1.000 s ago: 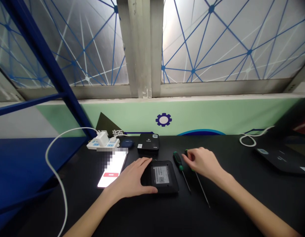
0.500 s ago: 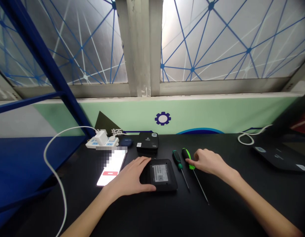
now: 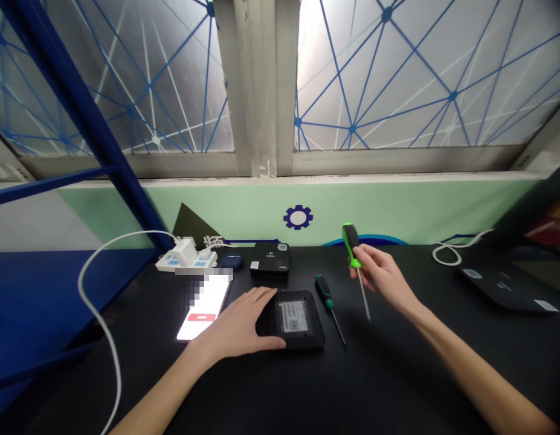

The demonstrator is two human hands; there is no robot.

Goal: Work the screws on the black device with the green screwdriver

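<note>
My left hand (image 3: 247, 323) grips a black set-top box (image 3: 313, 323) at its left side, thumb on the near edge and fingers at the far edge. The box lies with its white printed label facing up. Held in my right hand (image 3: 382, 275) is a screwdriver with a black and bright green handle (image 3: 351, 237); my fingers close round the lower handle. It is raised off the table, its metal shaft slanting down toward me. Between the box and my right hand, a dark green screwdriver (image 3: 325, 293) rests on the table.
Behind the box sits another black box (image 3: 271, 261). A lit phone (image 3: 211, 302), a white power strip (image 3: 164, 264) with chargers and a small dark blue case (image 3: 231, 261) are at left. At right lie a flat black device (image 3: 506, 290) and a white cable (image 3: 447, 261).
My right hand has taken hold of the bright green and black screwdriver and lifted it from the table. My left hand stays on the box.
</note>
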